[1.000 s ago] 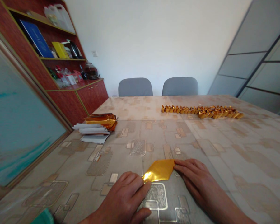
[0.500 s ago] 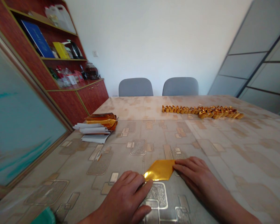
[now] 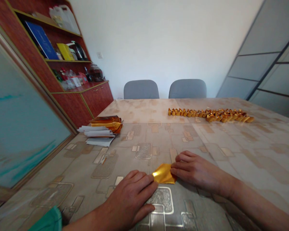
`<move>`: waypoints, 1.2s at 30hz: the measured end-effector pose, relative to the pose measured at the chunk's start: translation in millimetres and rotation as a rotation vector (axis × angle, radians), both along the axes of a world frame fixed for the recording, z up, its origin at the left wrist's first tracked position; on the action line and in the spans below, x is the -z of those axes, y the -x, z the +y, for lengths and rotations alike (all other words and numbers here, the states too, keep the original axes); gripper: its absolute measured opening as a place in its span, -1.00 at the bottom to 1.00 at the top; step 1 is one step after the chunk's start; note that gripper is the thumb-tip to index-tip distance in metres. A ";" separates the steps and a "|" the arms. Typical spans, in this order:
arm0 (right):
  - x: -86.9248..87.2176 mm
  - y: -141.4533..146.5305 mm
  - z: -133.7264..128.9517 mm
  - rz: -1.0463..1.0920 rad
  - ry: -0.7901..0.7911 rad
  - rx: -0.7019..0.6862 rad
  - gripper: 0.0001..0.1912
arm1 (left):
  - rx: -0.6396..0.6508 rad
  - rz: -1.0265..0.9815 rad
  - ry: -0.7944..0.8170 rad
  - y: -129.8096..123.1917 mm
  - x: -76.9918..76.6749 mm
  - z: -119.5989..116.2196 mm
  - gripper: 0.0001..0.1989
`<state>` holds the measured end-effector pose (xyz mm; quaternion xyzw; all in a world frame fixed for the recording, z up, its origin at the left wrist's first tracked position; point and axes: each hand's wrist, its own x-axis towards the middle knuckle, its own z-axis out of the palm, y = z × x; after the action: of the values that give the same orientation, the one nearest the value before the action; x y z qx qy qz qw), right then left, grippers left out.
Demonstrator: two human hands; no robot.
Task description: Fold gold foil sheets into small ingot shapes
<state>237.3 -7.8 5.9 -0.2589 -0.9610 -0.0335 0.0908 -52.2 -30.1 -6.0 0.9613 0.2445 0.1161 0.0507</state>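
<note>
A small folded sheet of shiny gold foil paper (image 3: 163,174) lies on the table in front of me, between my two hands. At its left tip, my left hand (image 3: 135,194) holds it down under the fingertips, with the thumb apart below. My right hand (image 3: 189,170) has its fingers bent over the right end, where the paper is turned inward and partly lifted. The fingers hide that corner.
Rows of folded gold foil pieces (image 3: 227,116) stand at the far right of the table (image 3: 144,112). On the left lies a stack of foil sheets (image 3: 106,123) with white-backed sheets (image 3: 100,136) beside it. Two grey chairs (image 3: 141,89) are behind the far edge; a green sleeve (image 3: 49,219) shows lower left.
My right hand has moved left and slightly up, bringing the paper's right end inward, so less of the gold surface shows. My left hand stays at the left tip.
</note>
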 end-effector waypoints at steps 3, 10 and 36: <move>4.2 3.0 -1.2 0.024 -0.010 0.006 -0.78 | 0.015 0.004 0.010 1.4 -1.9 3.1 -0.63; 3.1 4.7 -17.6 0.080 0.035 0.051 -0.72 | 0.052 0.021 -0.009 3.2 -0.8 16.4 -0.65; 1.2 1.0 -13.2 0.298 0.409 0.149 -0.72 | -0.080 0.017 0.107 -16.4 3.7 -4.8 -0.43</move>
<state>236.3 -21.0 4.7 -0.3439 -0.9022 0.1935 0.1742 -35.8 -35.0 -9.7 0.9476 0.2892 0.0967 0.0953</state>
